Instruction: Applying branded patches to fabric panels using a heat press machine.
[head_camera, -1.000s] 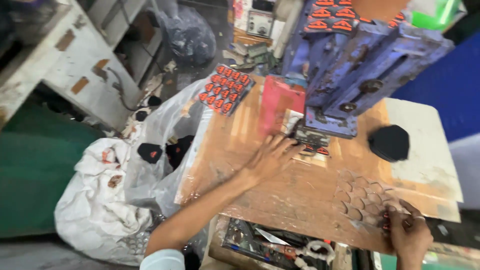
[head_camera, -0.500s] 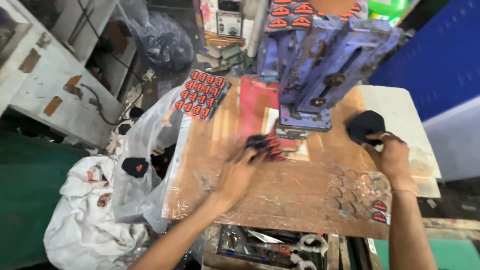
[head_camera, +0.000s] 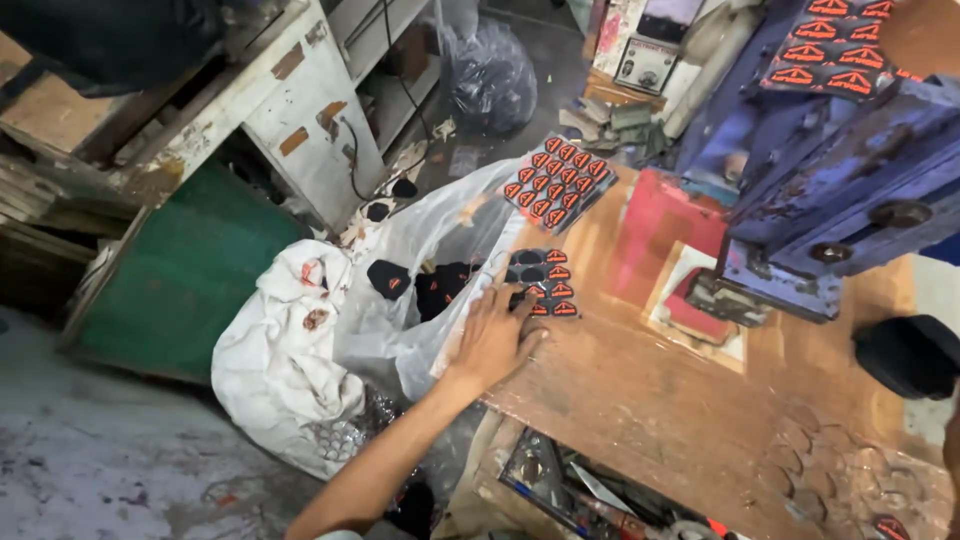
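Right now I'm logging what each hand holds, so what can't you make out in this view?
- Right hand: cut off by the right edge; only a sliver of arm shows.
- Left hand: flat on the black patch sheet; whether it grips is unclear.
- Bag contents: mostly hidden by plastic folds.
- Drawer items: too small and blurred.

Under my left hand's fingers (head_camera: 520, 312) I see a black sheet (head_camera: 545, 282) patterned with orange-red triangle badges. Beyond the fingertips lies another black sheet of orange badges (head_camera: 556, 181). Right of them: brown wooden bench (head_camera: 660, 400), red pad (head_camera: 655, 235), blue press (head_camera: 840, 190). Left: white plastic bag (head_camera: 290, 350).
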